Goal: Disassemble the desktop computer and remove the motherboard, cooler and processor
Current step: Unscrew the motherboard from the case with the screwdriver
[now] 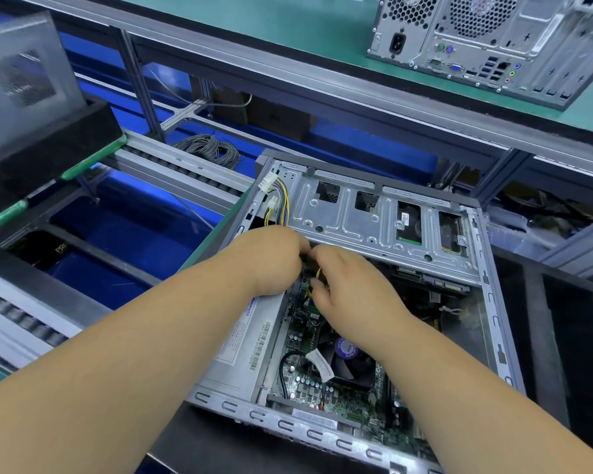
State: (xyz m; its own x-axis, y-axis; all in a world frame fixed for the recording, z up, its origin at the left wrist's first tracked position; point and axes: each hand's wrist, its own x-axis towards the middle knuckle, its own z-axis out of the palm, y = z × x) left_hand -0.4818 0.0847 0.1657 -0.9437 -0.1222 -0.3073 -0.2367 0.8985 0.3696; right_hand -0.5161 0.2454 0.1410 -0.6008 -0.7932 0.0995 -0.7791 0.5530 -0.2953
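Note:
An open grey desktop case (490,295) lies on its side in front of me. Inside it the green motherboard (298,381) shows, with the black cooler fan (348,366) near its middle. My left hand (271,258) and my right hand (350,285) meet over the board, just below the metal drive cage (350,217). Their fingers curl round yellow power wires (317,277) there; the connector itself is hidden by the fingers. A loose bundle of yellow and purple cables with white plugs (274,196) hangs over the cage's left end. The processor is not visible.
The power supply (250,340) with its labels fills the case's left side. A second computer case (486,42) stands on the green shelf at the back right. A roller conveyor (185,169), a coil of grey cable (209,150) and blue bins (124,230) lie to the left.

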